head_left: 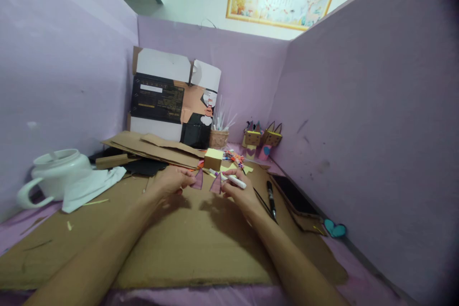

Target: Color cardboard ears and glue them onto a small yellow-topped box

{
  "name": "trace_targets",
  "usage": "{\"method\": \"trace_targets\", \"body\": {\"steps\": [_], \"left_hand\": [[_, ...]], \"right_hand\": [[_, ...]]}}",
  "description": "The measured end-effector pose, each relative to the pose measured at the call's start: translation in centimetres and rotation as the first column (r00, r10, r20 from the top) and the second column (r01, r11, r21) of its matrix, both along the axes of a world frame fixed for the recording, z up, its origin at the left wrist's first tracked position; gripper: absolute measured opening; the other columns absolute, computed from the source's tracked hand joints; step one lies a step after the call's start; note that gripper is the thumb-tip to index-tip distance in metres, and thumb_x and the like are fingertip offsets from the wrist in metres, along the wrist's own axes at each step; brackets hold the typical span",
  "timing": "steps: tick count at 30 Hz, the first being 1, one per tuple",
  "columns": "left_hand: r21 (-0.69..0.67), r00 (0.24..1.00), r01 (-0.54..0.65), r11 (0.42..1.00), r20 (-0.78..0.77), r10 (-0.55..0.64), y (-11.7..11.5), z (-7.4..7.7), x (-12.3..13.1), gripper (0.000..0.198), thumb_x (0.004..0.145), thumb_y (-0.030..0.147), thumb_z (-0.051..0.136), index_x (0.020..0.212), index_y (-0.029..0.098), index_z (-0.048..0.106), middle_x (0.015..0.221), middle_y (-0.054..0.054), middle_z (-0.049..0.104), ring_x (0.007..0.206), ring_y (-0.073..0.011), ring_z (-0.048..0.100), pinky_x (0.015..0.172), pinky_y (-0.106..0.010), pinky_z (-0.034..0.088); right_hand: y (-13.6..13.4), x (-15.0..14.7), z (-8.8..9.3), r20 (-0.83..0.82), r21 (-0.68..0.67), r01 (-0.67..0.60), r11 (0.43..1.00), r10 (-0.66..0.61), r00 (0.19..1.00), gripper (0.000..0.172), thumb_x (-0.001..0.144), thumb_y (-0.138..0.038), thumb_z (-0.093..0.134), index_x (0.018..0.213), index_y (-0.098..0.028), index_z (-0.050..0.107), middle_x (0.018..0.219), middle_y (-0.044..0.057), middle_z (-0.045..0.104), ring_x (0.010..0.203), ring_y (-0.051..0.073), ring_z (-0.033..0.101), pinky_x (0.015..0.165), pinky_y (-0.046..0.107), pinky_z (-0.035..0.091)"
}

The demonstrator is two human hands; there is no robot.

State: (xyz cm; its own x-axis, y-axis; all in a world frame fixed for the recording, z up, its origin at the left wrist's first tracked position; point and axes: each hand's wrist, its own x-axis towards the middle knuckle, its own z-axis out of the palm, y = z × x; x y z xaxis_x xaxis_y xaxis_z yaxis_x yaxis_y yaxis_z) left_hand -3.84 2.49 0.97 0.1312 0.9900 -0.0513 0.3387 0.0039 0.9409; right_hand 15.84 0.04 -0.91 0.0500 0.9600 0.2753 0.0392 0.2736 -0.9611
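Observation:
My left hand [172,182] pinches a small purple triangular paper piece [197,180] just above a big brown cardboard sheet [179,244]. My right hand [239,192] holds a second purple triangle [216,184] between its fingertips and also grips a white marker pen [234,180] lying across its fingers. The two triangles stand point-up, a few centimetres apart. Both forearms reach in from the bottom edge.
A white jug [53,174] and white cloth [91,186] lie at left. Stacked cardboard [150,149] and an open box [168,100] stand behind. A small yellow-topped block [213,158], a cup of sticks [218,136], paper figures [263,139], a black pen [271,198], a dark phone [294,193] and a teal heart [335,229] sit at right.

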Motion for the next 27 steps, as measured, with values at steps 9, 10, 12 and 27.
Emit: {"method": "trace_targets", "body": {"steps": [9, 10, 12, 27], "left_hand": [[-0.098, 0.971, 0.080, 0.992, 0.232, -0.056, -1.4, -0.4, 2.2, 0.017, 0.051, 0.026, 0.063, 0.054, 0.014, 0.052, 0.042, 0.005, 0.044, 0.039, -0.0049, 0.035, 0.036, -0.018, 0.021], [-0.105, 0.974, 0.077, 0.992, 0.219, -0.052, -1.4, -0.4, 2.3, 0.017, 0.051, 0.026, 0.063, 0.054, 0.014, 0.051, 0.040, 0.005, 0.044, 0.038, -0.0050, 0.035, 0.036, -0.018, 0.021], [-0.108, 0.979, 0.065, 0.992, 0.197, -0.043, -1.5, -0.3, 2.4, 0.018, 0.051, 0.028, 0.063, 0.054, 0.014, 0.051, 0.037, 0.006, 0.043, 0.036, -0.0050, 0.035, 0.036, -0.018, 0.021], [-0.139, 0.985, 0.024, 0.990, 0.172, 0.000, -2.1, -0.2, 3.3, 0.016, 0.052, 0.023, 0.063, 0.061, 0.014, 0.054, 0.038, 0.005, 0.049, 0.031, -0.0048, 0.035, 0.034, -0.017, 0.020]], "right_hand": [[-0.6, -0.8, 0.0, -0.031, -0.027, -0.096, 0.995, 0.095, 0.995, 0.028, 0.053, -0.014, 0.052, 0.080, -0.020, 0.047, 0.047, -0.009, 0.048, 0.042, 0.009, 0.042, 0.044, 0.021, 0.033], [-0.6, -0.8, 0.1, -0.036, -0.033, -0.099, 0.995, 0.098, 0.995, 0.028, 0.053, -0.014, 0.052, 0.080, -0.020, 0.047, 0.046, -0.010, 0.048, 0.042, 0.009, 0.043, 0.044, 0.021, 0.033], [-0.6, -0.8, 0.1, -0.047, -0.048, -0.105, 0.993, 0.103, 0.994, 0.028, 0.053, -0.014, 0.053, 0.080, -0.020, 0.046, 0.046, -0.010, 0.048, 0.040, 0.010, 0.044, 0.043, 0.021, 0.034], [-0.9, -1.1, 0.1, -0.105, -0.050, -0.174, 0.984, 0.168, 0.980, 0.031, 0.054, -0.015, 0.054, 0.082, -0.021, 0.044, 0.045, -0.011, 0.051, 0.038, 0.010, 0.049, 0.042, 0.021, 0.041]]}}
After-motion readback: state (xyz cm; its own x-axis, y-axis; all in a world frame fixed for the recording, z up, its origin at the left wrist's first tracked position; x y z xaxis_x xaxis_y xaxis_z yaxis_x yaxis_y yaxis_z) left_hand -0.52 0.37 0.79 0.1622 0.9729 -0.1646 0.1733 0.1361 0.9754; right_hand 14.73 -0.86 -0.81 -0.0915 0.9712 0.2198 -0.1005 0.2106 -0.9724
